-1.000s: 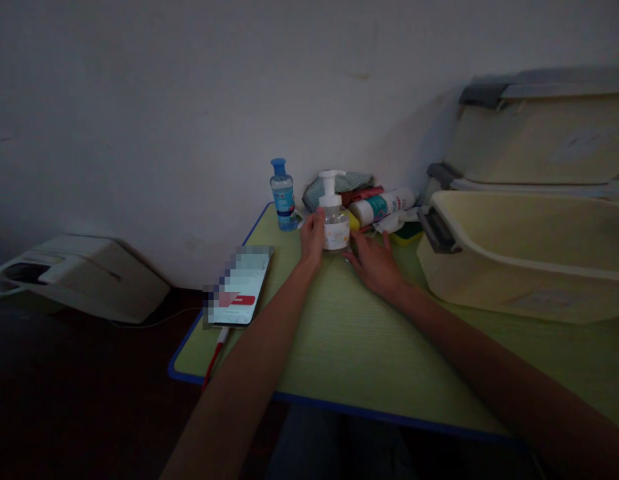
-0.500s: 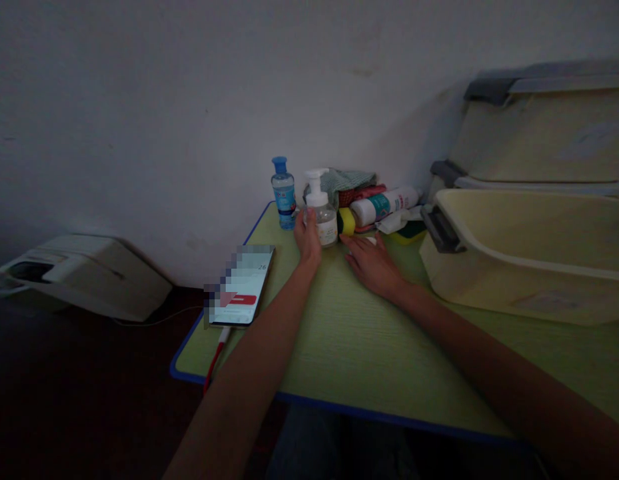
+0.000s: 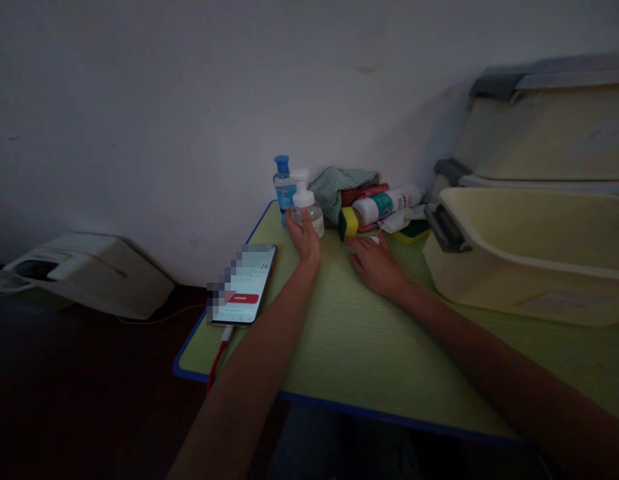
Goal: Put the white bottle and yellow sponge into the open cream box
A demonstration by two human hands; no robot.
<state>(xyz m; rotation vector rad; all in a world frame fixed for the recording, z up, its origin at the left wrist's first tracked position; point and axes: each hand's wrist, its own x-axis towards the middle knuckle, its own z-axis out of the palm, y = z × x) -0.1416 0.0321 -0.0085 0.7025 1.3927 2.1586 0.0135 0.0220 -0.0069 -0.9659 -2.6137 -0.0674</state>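
My left hand (image 3: 305,241) is wrapped around a clear foaming pump bottle (image 3: 316,220) with a white pump top. The bottle stands upright at the back of the table, in front of a blue-capped bottle (image 3: 284,189) and partly covering it. My right hand (image 3: 378,268) rests low over the tabletop with its fingers curled over a small white object (image 3: 374,239), mostly hidden. Its fingertips are close to a yellow and dark green sponge (image 3: 349,223); whether they touch it I cannot tell.
Behind the hands lie a checked cloth (image 3: 339,187), a white spray can (image 3: 389,203) and another sponge (image 3: 412,232). A cream open bin (image 3: 489,287) stands at right, stacked bins behind it. A phone (image 3: 244,287) with a red cable (image 3: 216,360) lies at the left edge.
My left hand has shifted the pump bottle left and slightly back, closer to the blue-capped bottle. More of the sponge and cloth now shows. My right hand has moved only slightly.
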